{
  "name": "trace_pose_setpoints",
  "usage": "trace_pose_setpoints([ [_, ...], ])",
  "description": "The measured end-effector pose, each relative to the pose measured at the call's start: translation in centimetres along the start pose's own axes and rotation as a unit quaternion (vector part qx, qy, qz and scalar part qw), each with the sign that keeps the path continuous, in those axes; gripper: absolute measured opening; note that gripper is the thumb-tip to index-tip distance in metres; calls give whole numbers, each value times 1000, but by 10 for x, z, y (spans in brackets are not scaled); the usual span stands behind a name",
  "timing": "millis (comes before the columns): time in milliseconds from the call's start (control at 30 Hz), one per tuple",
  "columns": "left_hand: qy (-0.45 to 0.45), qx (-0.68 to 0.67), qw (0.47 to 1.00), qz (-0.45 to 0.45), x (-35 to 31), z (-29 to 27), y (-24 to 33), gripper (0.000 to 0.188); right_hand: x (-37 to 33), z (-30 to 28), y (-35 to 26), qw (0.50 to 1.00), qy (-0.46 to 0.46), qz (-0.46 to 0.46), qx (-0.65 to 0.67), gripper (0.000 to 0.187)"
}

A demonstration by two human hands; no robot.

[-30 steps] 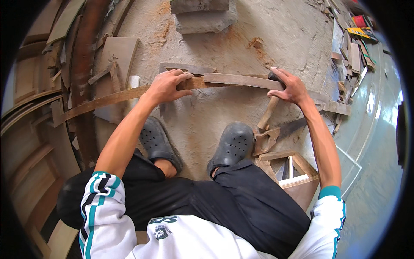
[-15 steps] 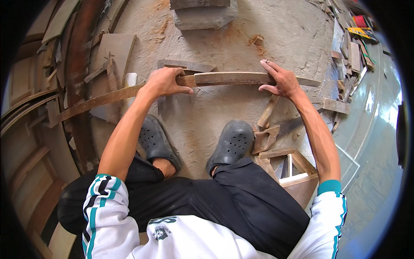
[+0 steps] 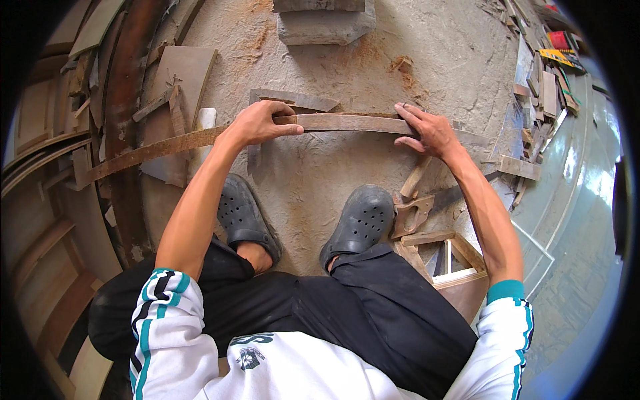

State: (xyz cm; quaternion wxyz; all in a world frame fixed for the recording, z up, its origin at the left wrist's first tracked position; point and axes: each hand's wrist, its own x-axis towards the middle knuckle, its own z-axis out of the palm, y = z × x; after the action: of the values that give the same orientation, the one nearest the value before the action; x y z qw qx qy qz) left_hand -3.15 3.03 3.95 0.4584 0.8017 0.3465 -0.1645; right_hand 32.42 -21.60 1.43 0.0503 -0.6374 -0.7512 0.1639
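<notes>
- Short wooden strip (image 3: 353,123) has slid left, toward the left hand (image 3: 259,124).
- Head view: left hand pinches the long strip (image 3: 160,150); right hand (image 3: 430,130) straddles the short wooden strip, whether gripping I cannot tell.
- Both extend crosswise beyond the shoes (image 3: 360,217).

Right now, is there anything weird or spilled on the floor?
Yes: an orange-brown patch marks the rough floor beyond the wooden strip and right hand. It looks odd against the paler surface, like something crumbled; I can't tell what.

strips (image 3: 353,123) ahead of shoes (image 3: 360,220), block (image 3: 327,28) beyond; saw (image 3: 404,223) right of shoes, box (image 3: 465,293) just nearer; boards (image 3: 190,77) left.
</notes>
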Motion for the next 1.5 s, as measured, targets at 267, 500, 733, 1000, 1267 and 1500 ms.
trace_pose_setpoints([
  [267,3,-6,1000,13,2,0,-2,70,3,-4,-7,999,-13,30,8,74],
  [500,11,-12,1000,15,2,1,-5,71,5,-2,-8,999,-13,34,-3,74],
  [733,-34,-17,998,47,4,-7,-6,71,5,-2,-8,999,-19,34,-1,75],
  [1000,-51,-57,996,40,8,-7,-11,65,6,-6,-8,999,-27,27,0,76],
  [1267,-31,-47,998,28,7,-5,-9,62,6,-5,-8,999,-41,30,-12,75],
  [1500,-24,-35,999,21,6,-4,-9,63,6,-4,-8,998,-44,29,-25,76],
])
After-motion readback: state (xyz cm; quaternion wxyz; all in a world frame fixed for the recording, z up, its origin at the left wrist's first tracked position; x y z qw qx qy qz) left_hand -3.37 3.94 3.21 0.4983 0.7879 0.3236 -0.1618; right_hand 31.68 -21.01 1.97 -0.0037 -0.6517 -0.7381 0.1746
